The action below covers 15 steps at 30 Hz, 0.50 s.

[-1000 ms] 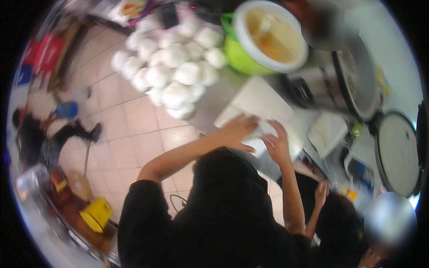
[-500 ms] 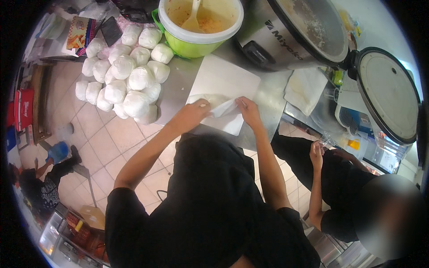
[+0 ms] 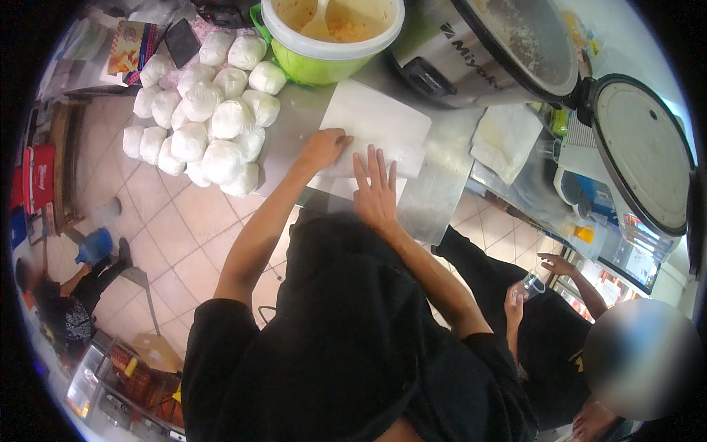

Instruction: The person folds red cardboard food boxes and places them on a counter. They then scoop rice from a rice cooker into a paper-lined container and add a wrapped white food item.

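Observation:
A stack of white paper sheets lies on the steel table in front of me, its top sheet folded over near my side. My left hand has its fingers curled at the left edge of the fold, closed on the paper. Flat on the fold rests my right hand, fingers stretched and spread. Whatever may be inside the folded paper is hidden. To the left, several round white wrapped bundles are piled up. Beyond the paper stands a green tub with a white rim, holding orange-yellow food and a pale paddle.
A large steel rice cooker with rice inside stands at the far right, its lid swung open. A folded white cloth lies beside it. At right, a co-worker holds a clear cup. Another person is at lower left near a blue jug.
My right hand has let go of the paper's edge and now lies flat on the folded sheet. My left hand has moved slightly away from me. The co-worker's hands have moved apart.

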Motion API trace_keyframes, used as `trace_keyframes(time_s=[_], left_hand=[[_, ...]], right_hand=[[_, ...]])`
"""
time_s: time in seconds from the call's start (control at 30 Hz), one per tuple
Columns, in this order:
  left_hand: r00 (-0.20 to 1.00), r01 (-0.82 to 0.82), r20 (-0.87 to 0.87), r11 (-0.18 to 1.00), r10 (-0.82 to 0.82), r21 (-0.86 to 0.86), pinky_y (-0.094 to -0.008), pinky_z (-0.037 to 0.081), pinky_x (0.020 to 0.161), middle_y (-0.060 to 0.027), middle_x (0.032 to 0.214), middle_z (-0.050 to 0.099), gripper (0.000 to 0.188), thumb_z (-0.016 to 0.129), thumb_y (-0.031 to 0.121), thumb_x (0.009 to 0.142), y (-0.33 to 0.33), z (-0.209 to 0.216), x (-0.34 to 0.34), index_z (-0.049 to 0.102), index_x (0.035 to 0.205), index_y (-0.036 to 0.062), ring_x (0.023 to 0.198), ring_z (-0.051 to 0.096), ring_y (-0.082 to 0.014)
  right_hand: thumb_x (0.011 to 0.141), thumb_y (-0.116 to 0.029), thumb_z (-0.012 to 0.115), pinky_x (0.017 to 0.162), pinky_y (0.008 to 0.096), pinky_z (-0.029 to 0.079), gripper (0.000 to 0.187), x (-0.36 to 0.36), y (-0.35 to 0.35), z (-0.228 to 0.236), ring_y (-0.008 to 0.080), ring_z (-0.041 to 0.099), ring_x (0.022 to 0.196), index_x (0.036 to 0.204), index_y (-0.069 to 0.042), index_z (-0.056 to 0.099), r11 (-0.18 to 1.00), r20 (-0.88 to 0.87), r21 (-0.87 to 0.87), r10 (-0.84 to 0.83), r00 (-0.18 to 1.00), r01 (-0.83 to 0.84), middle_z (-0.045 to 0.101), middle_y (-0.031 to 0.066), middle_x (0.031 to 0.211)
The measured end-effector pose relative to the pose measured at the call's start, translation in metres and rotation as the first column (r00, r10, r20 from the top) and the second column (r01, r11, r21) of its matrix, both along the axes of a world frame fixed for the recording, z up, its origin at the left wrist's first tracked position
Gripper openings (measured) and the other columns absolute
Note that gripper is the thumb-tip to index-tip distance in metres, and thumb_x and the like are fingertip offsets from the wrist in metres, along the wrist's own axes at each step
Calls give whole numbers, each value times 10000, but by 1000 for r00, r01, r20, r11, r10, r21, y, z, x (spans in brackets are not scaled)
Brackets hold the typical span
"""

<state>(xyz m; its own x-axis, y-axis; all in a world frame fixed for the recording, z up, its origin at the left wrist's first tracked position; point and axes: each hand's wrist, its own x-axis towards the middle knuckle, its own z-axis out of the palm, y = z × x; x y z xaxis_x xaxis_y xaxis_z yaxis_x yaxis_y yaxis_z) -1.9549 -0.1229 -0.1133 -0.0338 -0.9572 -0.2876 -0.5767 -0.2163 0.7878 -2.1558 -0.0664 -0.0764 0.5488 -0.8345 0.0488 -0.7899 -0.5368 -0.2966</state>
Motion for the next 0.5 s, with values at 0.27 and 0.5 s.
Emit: trace_keyframes(time_s=[0.27,0.5], left_hand=[[896,155,436,866,79,-476,-520,386,1122,-245,1532,412,449,610,94,922,78,42,-44,557,1349,-34,1368,421,-496],[868,180,496,920,19,-348,-402,513,1074,-295,1473,449,454,592,-31,839,77,10,-30,559,1277,-144,1379,461,-432]], right_hand=[[848,42,524,1187,489,384,777,-26,-15,-21,452,324,1482,1580,-113,313,965,161,227,94,982,-130,249,197,1661],[844,-14,633,1109,445,469,329,-51,-66,-21,387,517,1346,1167,-48,684,947,183,272,122,976,-169,469,147,1542]])
